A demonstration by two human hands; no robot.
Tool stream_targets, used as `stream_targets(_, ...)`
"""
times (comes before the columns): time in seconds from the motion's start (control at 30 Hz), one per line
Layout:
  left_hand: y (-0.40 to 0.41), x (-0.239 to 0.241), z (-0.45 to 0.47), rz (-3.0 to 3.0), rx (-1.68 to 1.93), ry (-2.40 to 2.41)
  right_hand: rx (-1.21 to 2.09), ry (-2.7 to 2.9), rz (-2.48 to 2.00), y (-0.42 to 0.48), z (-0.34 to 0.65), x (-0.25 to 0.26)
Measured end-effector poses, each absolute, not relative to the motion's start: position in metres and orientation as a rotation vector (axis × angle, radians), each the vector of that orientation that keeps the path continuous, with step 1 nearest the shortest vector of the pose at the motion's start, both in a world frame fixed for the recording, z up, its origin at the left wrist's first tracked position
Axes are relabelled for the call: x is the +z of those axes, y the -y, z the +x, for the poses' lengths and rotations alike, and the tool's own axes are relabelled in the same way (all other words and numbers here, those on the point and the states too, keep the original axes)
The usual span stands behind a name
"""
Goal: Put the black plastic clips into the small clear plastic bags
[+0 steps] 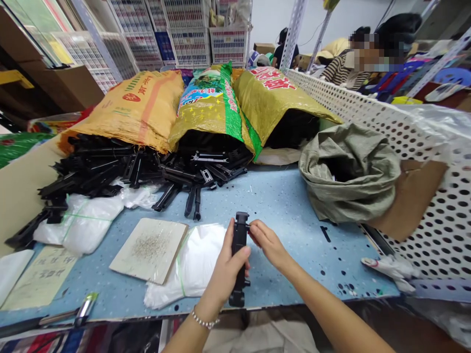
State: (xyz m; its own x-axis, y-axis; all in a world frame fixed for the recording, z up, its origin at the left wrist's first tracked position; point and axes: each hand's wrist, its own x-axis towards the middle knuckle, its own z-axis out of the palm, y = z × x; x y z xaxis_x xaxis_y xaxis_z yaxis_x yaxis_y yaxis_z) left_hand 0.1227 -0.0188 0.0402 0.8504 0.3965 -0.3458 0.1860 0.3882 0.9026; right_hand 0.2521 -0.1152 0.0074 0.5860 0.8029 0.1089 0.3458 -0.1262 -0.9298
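**Black plastic part held by both hands, nr front edge of table**

L hand (231, 262) is wrapped round the mid of a black part (240, 238), thumb across its face, approx. upright in view. R hand (268, 241) has thumb + fingertips pinched tog. on a short dark stub (248, 227) at the part's R side, nr the top; can't tell if stub's fixed or loose. L grip prob. steadies the part b/c R fingers need the side exposed. Can't tell if the part's low end touches the table (290, 196) or hangs just above.

Sacks lie w/ mouths facing the worker, prob. for easy reach: orange sack (132, 108) & green-gold sack (200, 113) w/ a heap of black parts (99, 169) at their mouths, plus gold sack (283, 98). Grey bag (368, 196) sits mouth up on R, maybe for dropping stuff in.

Edges/room: plastic bundle (196, 260) is just beside L hand, w/ square pad (149, 245) partly over it, so L side's tight. More blue top shows beyond the part & R toward grey bag, w/ one small black piece (326, 234) lying there. Holed white panel (437, 191) bounds far R.
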Motion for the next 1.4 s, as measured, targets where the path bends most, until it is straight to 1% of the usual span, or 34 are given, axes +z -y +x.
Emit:
stream_targets(0.07,0.012,0.038,0.126,1.086,0.225,-0.620,0.546,1.021,-1.743,0.122,0.240,0.007)
stream_targets(0.17,0.004,0.036,0.131,0.974,0.284,-0.662,0.298,1.407,-1.855,0.139,0.215,0.004)
stream_targets(0.23,0.000,0.031,0.135,0.948,0.272,-0.673,0.148,1.551,-1.922,0.147,0.205,0.001)
stream_targets(0.27,-0.001,0.026,0.136,0.949,0.276,-0.679,0.138,1.558,-1.952,0.148,0.204,-0.001)
stream_targets(0.33,-0.002,0.012,0.140,1.003,0.318,-0.686,0.251,1.483,-2.000,0.142,0.213,-0.001)
stream_targets(0.4,0.003,-0.008,0.144,1.143,0.374,-0.681,0.382,1.350,-2.036,0.122,0.236,0.003)
stream_targets(0.43,0.009,-0.017,0.146,1.226,0.388,-0.683,0.395,1.277,-2.061,0.108,0.251,0.006)
stream_targets(0.57,0.044,-0.046,0.153,1.473,0.345,-0.665,0.188,1.100,-2.195,0.024,0.307,0.025)
stream_targets(0.67,0.063,-0.050,0.154,1.541,0.345,-0.600,0.100,1.043,-2.234,-0.033,0.335,0.035)
stream_targets(0.77,0.053,-0.047,0.151,1.491,0.341,-0.601,0.136,1.012,-2.246,-0.059,0.351,0.040)
stream_targets(0.87,0.022,-0.040,0.151,1.309,0.388,-0.646,0.242,0.950,-2.236,-0.047,0.352,0.039)
stream_targets(0.97,-0.009,-0.028,0.158,1.021,0.455,-0.638,0.424,0.892,-2.180,-0.005,0.330,0.029)
stream_targets(1.07,-0.018,-0.009,0.168,0.781,0.517,-0.476,0.747,0.846,-2.025,0.049,0.288,0.014)
stream_targets(1.1,-0.017,-0.002,0.169,0.742,0.506,-0.432,1.015,0.779,-1.814,0.067,0.274,0.010)
stream_targets(1.13,-0.013,0.005,0.170,0.734,0.482,-0.418,1.210,0.695,-1.642,0.082,0.262,0.008)
stream_targets(1.17,-0.009,0.011,0.169,0.760,0.458,-0.435,1.329,0.637,-1.508,0.096,0.252,0.007)
stream_targets(1.2,-0.004,0.017,0.166,0.819,0.444,-0.479,1.345,0.597,-1.436,0.107,0.246,0.008)
stream_targets(1.23,0.002,0.022,0.162,0.909,0.444,-0.529,1.252,0.599,-1.456,0.116,0.243,0.011)
stream_targets(1.27,0.006,0.026,0.158,1.019,0.455,-0.573,1.081,0.637,-1.529,0.122,0.243,0.015)
stream_targets(1.4,0.021,0.038,0.140,1.366,0.425,-0.550,0.202,0.990,-1.840,0.121,0.261,0.033)
